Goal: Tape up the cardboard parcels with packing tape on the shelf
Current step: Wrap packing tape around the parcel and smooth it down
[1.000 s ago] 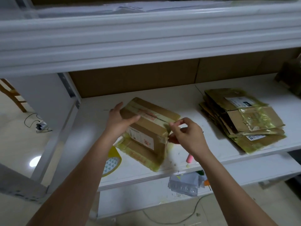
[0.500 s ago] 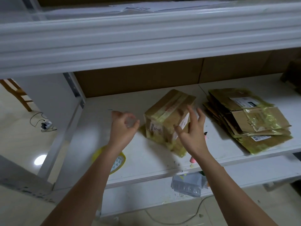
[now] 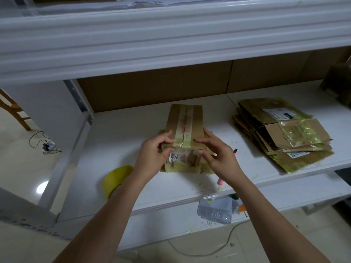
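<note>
A small brown cardboard parcel (image 3: 187,124) lies on the white shelf (image 3: 123,149), its long side pointing away from me, with a strip of clear tape along its top seam. My left hand (image 3: 153,156) grips its near left corner, thumb on top and fingers curled round the end. My right hand (image 3: 218,154) holds the near right corner the same way, thumb and fingers pinching the edge. A yellow tape roll (image 3: 115,179) lies at the shelf's front left, partly hidden by my left forearm.
A stack of flattened taped cardboard parcels (image 3: 284,133) lies on the right of the shelf. A pink marker (image 3: 221,182) sits by the front edge under my right wrist. Grey plastic bags (image 3: 216,209) rest on the lower shelf. The upper shelf beam (image 3: 171,44) overhangs.
The parcel was turned from lying diagonal to lying straight, end toward me. Both hands let go briefly, then took hold of its near end.
</note>
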Available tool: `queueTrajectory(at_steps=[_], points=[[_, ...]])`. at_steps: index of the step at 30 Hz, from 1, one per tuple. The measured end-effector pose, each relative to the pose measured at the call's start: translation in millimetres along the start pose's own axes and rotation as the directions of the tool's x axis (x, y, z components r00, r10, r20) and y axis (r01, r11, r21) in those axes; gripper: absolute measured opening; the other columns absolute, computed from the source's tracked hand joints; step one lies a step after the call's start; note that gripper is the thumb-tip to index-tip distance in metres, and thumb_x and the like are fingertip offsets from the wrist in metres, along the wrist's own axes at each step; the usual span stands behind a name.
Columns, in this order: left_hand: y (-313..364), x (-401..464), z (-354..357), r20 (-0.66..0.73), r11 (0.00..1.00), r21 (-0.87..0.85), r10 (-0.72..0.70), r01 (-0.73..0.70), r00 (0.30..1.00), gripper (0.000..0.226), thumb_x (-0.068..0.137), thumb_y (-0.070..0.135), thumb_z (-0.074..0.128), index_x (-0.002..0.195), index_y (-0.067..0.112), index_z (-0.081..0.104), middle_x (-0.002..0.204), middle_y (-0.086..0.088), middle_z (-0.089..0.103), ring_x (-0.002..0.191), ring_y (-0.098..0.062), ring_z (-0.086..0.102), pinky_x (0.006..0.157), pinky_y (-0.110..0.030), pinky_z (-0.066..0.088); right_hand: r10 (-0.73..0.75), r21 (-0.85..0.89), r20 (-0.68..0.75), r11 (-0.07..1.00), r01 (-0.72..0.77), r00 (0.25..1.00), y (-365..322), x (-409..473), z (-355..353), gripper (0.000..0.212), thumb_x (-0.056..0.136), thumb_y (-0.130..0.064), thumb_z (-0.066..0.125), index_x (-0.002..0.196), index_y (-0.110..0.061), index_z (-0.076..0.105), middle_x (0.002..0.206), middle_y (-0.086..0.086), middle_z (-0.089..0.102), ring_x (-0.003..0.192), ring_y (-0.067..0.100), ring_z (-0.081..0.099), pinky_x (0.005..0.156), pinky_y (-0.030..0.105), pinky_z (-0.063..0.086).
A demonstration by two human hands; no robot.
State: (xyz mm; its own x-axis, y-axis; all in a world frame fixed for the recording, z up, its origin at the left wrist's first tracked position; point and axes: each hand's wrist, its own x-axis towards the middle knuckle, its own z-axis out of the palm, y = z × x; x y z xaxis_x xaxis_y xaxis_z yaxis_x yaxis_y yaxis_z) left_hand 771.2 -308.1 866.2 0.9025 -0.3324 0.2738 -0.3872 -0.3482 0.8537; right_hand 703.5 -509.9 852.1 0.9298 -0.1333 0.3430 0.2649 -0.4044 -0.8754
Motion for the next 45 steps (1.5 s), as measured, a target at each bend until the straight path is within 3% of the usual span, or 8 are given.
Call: queueTrajectory(at_steps=[8,18,23,27,30,36,40,45], points=[[-5,-14,1,-0.051,0.998,0.021,0.063,-0.062,0.997,0.018,0.086,-0.002,0.069,0.103,0.001,0.072,0.134,0.000,0.059,0.099,0.001,0.067,0.083,-0.018,0.055,-0.059,-0.001,-0.047,0.998,0.059,0.997,3,3,6,0.028,0.082,-0.001,0.074,0.103,-0.019,0.070,0.104,-0.058,0.048,0.133,0.001,0.043,0.097,0.008,0.040],[-1,-16,12,-0.059,0.985,0.132,0.118,-0.110,0.991,0.015,0.091,0.000,0.064,0.103,-0.002,0.073,0.133,-0.004,0.057,0.095,0.005,0.054,0.062,0.003,0.040,-0.048,0.031,-0.091,0.998,0.051,0.995,14,5,8,0.020,0.090,-0.001,0.063,0.102,-0.015,0.070,0.118,-0.035,0.051,0.133,0.017,0.049,0.096,0.016,0.048],[7,-15,-6,0.064,1.000,0.024,-0.005,0.003,0.998,0.035,0.091,0.008,0.066,0.124,0.020,0.066,0.139,0.010,0.055,0.120,-0.004,0.058,0.096,-0.017,0.050,-0.045,-0.066,-0.009,0.997,0.045,0.999,13,4,2,0.026,0.095,-0.008,0.060,0.113,-0.025,0.064,0.122,-0.033,0.056,0.132,0.017,0.050,0.102,0.034,0.048],[12,-25,-42,0.139,0.993,-0.052,-0.097,0.105,0.985,0.070,0.090,0.012,0.068,0.138,0.051,0.036,0.140,0.017,0.047,0.121,0.000,0.051,0.090,-0.009,0.047,-0.011,-0.258,0.042,0.966,0.022,0.999,2,-1,-8,0.053,0.090,-0.002,0.059,0.135,-0.029,0.054,0.142,-0.007,0.051,0.139,0.013,0.040,0.111,0.037,0.039],[-1,-29,-70,0.001,0.981,0.125,-0.149,0.148,0.989,0.051,0.092,0.016,0.067,0.135,0.037,0.052,0.131,0.011,0.057,0.122,-0.009,0.057,0.098,-0.024,0.047,-0.052,-0.384,-0.019,0.922,0.041,0.998,-16,-3,-9,0.067,0.082,-0.007,0.054,0.145,-0.028,0.042,0.150,0.002,0.044,0.139,0.019,0.039,0.110,0.034,0.037],[-35,-48,-100,-0.031,0.828,0.419,-0.397,0.372,0.917,0.041,0.081,0.047,0.074,0.115,0.025,0.070,0.120,0.006,0.066,0.111,-0.014,0.061,0.097,-0.033,0.048,-0.281,-0.189,-0.031,0.944,0.270,0.959,-63,-17,61,0.035,0.082,-0.002,0.052,0.112,-0.011,0.067,0.099,-0.004,0.067,0.079,-0.001,0.060,0.070,0.017,0.052],[-42,-61,-106,-0.022,0.871,0.224,-0.445,0.438,0.895,0.018,0.083,0.033,0.076,0.098,0.023,0.075,0.097,0.009,0.072,0.094,-0.013,0.068,0.084,-0.031,0.054,-0.112,-0.119,0.138,0.985,0.128,0.984,-35,-24,120,0.024,0.095,-0.007,0.049,0.109,-0.008,0.069,0.100,-0.001,0.068,0.083,0.007,0.063,0.074,0.033,0.058],[-46,-83,-124,0.043,0.876,-0.035,-0.479,0.481,0.877,0.013,0.087,0.019,0.072,0.099,0.022,0.073,0.093,-0.001,0.075,0.086,-0.014,0.072,0.068,-0.021,0.057,0.125,-0.246,0.220,0.967,-0.069,0.967,0,-19,157,0.025,0.095,0.000,0.052,0.114,-0.001,0.068,0.103,0.018,0.067,0.088,0.028,0.064,0.080,0.017,0.038]])
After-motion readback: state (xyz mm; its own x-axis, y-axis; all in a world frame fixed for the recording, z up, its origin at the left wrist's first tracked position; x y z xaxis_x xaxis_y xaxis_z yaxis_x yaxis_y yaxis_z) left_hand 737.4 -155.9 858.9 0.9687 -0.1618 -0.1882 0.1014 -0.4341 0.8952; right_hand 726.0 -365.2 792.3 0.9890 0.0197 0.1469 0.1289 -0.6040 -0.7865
